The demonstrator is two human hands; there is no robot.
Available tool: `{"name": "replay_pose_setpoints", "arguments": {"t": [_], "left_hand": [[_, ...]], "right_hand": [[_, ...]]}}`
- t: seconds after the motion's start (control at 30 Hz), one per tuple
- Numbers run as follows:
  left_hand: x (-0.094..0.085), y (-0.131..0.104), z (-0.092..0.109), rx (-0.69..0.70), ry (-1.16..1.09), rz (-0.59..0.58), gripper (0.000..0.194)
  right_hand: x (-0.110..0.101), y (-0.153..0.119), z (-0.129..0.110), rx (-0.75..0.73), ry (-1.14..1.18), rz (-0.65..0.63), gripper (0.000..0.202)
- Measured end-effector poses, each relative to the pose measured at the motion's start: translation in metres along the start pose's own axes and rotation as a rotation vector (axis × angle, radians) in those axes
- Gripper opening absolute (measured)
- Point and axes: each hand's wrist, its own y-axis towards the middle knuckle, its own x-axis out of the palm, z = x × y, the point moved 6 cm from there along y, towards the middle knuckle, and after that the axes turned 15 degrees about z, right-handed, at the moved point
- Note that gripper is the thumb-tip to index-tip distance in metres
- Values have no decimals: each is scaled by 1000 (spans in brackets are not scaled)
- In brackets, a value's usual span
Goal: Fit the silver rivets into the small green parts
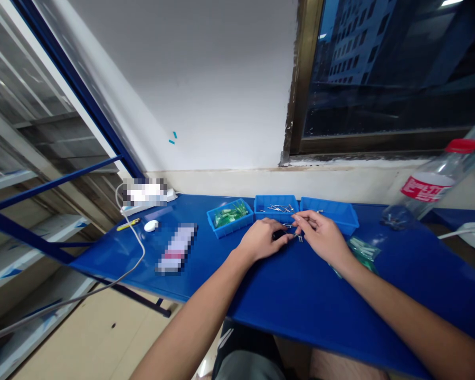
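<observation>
My left hand [264, 238] rests low over the blue table, its thumb and fingers pinched around something small and thin. Close by on the right, my right hand [319, 232] has its fingertips pressed together near the same spot. Small metal pins [300, 239] show between and just below the fingertips; which hand holds them is hard to tell. Behind the hands, a blue bin [276, 200] contains thin metal pieces [279, 208]. Another blue bin [330, 214] stands behind my right hand, with a small piece inside. Green plastic packets [231, 214] fill the left bin [217, 232].
Green and clear bags [364, 250] lie partly under my right forearm. A red-capped bottle [427, 184] stands at the right. Leftward on the table [142, 264] are a blurred flat item [178, 248], a white round object [151, 226], a yellow cutter [129, 224] and a cable [142, 248].
</observation>
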Motion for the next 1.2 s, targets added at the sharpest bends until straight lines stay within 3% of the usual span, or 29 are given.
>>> {"name": "replay_pose_setpoints", "arguments": {"t": [0.13,0.37,0.6,0.77,0.87,1.0,1.1,1.2], "left_hand": [[1,1,3,24,-7,-21,44],[5,0,-5,52,1,-29,23],[7,0,-10,54,56,-42,26],[8,0,-10,55,79,-49,26],[9,0,-7,79,85,-50,24],[8,0,0,98,78,-11,22],[3,2,5,59,5,74,22],[-5,5,4,-39,-135,193,22]], "right_hand": [[-2,0,-3,-11,-6,7,46],[0,1,-1,58,50,12,45],[0,4,3,149,187,53,48],[1,11,1,146,139,75,53],[1,14,-3,69,-54,54,51],[0,9,-17,-163,-252,44,48],[-2,3,-27,-313,-283,75,34],[-3,-1,-28,-360,-281,78,26]]}}
